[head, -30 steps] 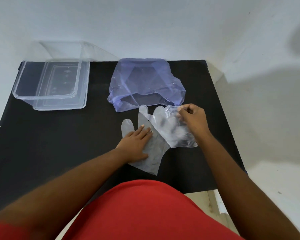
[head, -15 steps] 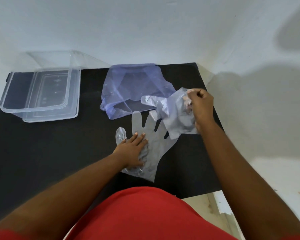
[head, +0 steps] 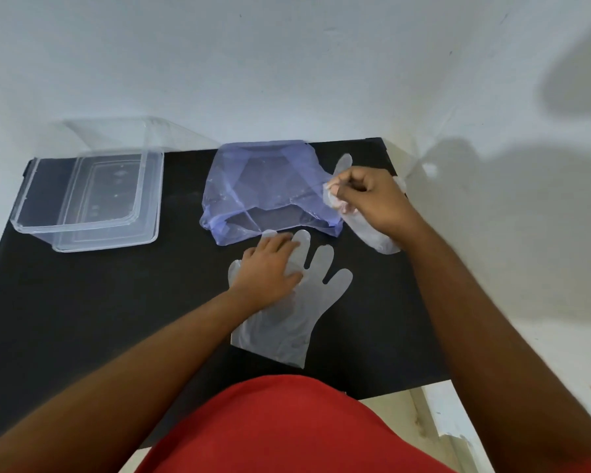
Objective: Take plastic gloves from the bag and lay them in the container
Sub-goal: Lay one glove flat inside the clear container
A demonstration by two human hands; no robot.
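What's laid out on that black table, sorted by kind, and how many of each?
Clear plastic gloves: 2, one flat under the left hand, one held in the right hand
Blue-tinted plastic bag: 1
Clear rectangular plastic container: 1
Clear flat plastic lid, lying under the container: 1
Total: 5

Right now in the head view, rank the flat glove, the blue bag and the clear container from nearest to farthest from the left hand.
1. Flat glove: directly under the left hand, touching it.
2. Blue bag: just beyond the fingertips, toward the wall.
3. Clear container: far off at the table's back left corner.
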